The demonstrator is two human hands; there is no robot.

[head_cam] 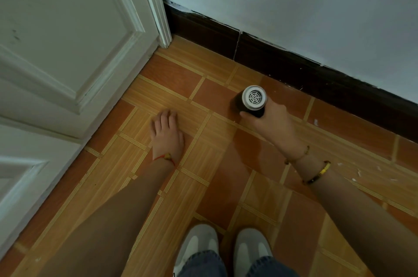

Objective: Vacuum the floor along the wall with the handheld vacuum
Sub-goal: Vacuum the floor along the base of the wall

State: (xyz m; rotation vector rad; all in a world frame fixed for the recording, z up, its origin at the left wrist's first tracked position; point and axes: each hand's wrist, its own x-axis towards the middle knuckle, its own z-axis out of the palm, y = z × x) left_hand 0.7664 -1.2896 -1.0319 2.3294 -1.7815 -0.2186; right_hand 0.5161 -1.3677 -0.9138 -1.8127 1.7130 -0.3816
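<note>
vacuum (251, 101) near baseboard (294, 66), door (56, 39) left, shoes (224, 247) behind

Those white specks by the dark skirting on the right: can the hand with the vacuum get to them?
Probably yes. The right hand holds the vacuum close to the skirting, and only bare floor lies between it and the specks.

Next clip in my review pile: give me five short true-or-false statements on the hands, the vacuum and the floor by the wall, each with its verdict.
1. The right hand grips the dark cylindrical handheld vacuum. True.
2. The left hand also holds the vacuum. False: it rests flat on the orange-brown tiled floor, apart from it.
3. The vacuum is near the dark brown baseboard. True.
4. White scraps lie on the floor to the right. True.
5. The white panelled door is right of the vacuum. False: it is to the left.
</note>
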